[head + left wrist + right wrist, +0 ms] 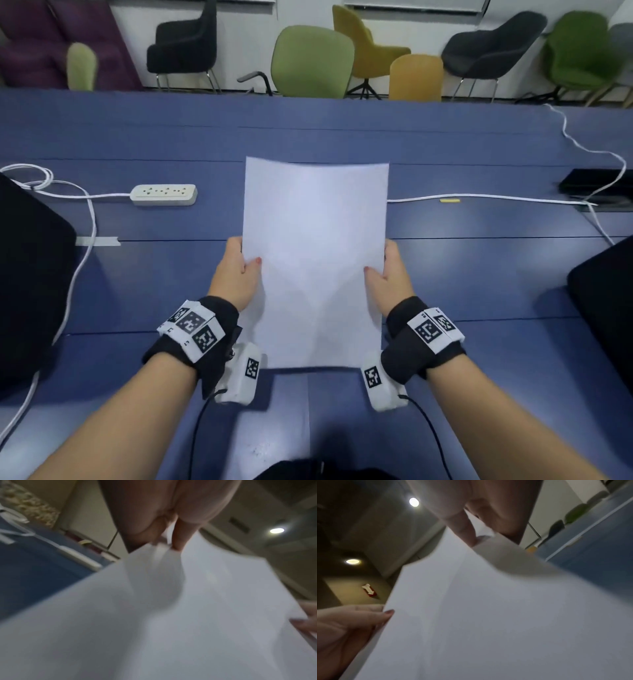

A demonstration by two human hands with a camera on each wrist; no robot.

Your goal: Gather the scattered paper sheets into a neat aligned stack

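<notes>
A white paper stack (315, 260) is held up over the blue table (137, 274), long side running away from me. My left hand (239, 265) grips its left edge, thumb on top and fingers behind. My right hand (385, 269) grips the right edge the same way. In the left wrist view the paper stack (188, 615) fills the frame, with the left hand (171, 536) pinching its edge and sheet edges fanned there. In the right wrist view the right hand (471, 534) pinches the paper stack (488, 615), and the left hand (351, 622) shows at the far edge.
A white power strip (164, 194) and its cable (78, 240) lie at the left; another white cable (479, 197) and a small yellow piece (449, 200) lie at the right. Dark objects (30, 284) flank both table sides. Chairs (311, 61) stand beyond the far edge.
</notes>
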